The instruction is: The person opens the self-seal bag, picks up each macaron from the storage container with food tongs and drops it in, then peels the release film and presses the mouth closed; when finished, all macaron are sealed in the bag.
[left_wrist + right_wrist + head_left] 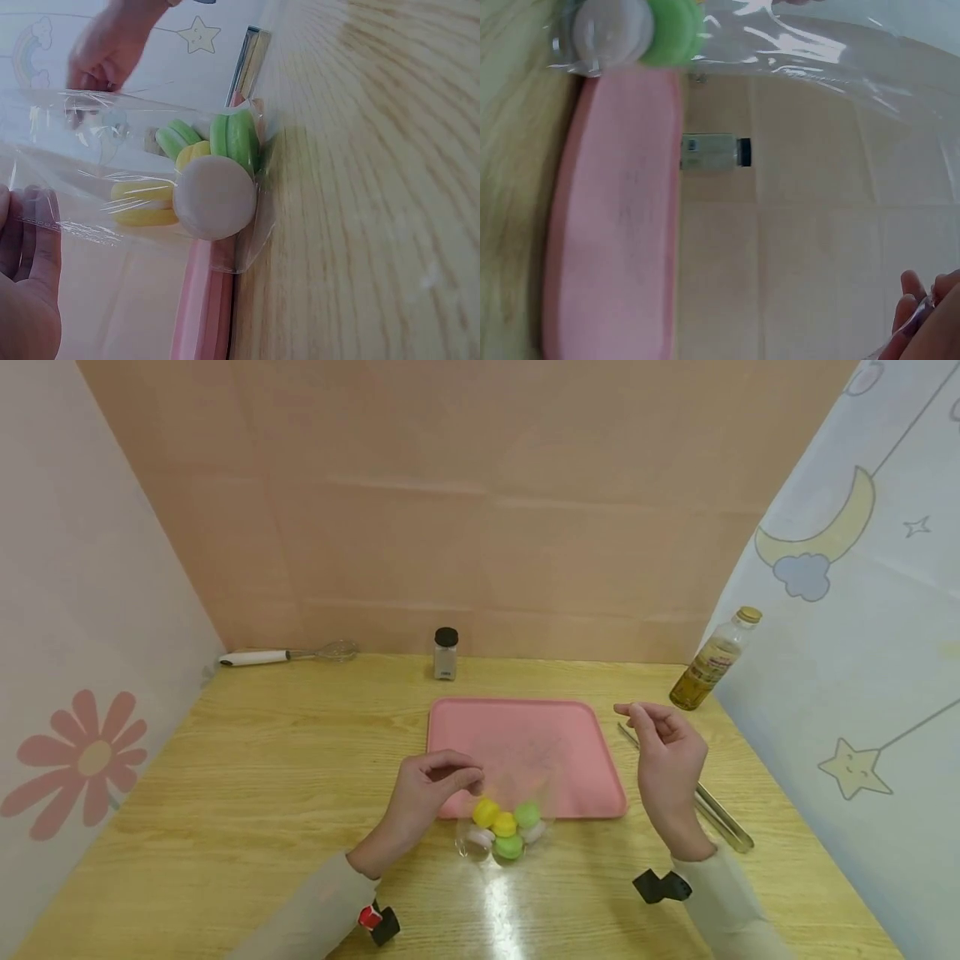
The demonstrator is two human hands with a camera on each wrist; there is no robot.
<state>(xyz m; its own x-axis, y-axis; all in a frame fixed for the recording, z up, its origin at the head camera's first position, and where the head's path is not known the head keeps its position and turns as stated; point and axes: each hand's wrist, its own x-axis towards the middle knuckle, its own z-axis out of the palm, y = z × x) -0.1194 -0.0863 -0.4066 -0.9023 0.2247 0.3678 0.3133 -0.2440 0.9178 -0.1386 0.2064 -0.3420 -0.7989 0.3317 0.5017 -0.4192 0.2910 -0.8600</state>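
Note:
In the head view, a clear plastic bag (551, 793) of macarons hangs at the near edge of the pink tray (442, 727). Yellow macarons (486, 812), green macarons (235, 140) and pale ones (215, 197) are gathered at its bottom. My left hand (431, 789) pinches the bag's upper left side between thumb and fingers. Apart from the macarons, my right hand (671, 768) is raised right of the tray. Its fingertips pinch a thin piece of clear plastic (922, 313) in the right wrist view; whether this joins the bag I cannot tell.
Metal tongs (723, 818) lie right of the tray, partly behind the right hand. An oil bottle (708, 668) stands at the back right. Behind the tray is a black-capped jar (446, 656), and a whisk (288, 655) lies at the back left by the wall.

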